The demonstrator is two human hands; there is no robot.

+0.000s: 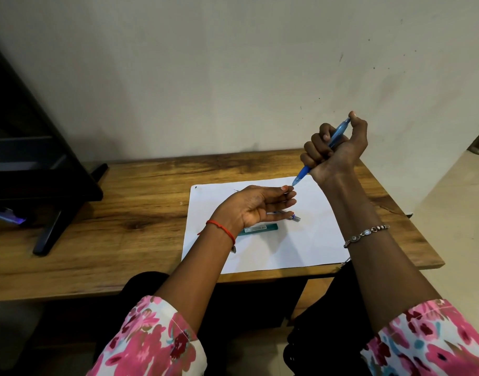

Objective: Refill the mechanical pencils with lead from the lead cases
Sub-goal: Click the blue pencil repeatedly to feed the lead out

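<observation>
My right hand (334,150) grips a blue mechanical pencil (304,173) in a fist, tip pointing down and left, with the thumb on its top button. My left hand (257,206) is raised palm up above the white paper (309,240). Its thumb and forefinger are pinched together right at the pencil's tip; any lead between them is too thin to see. A green lead case (260,228) lies flat on the paper under the left hand. A second pencil (294,217) lies on the paper, mostly hidden behind my left fingers.
The paper lies on a wooden table (124,213) set against a pale wall. A black stand (56,185) occupies the table's left part. The table's right edge drops to a tiled floor (455,213).
</observation>
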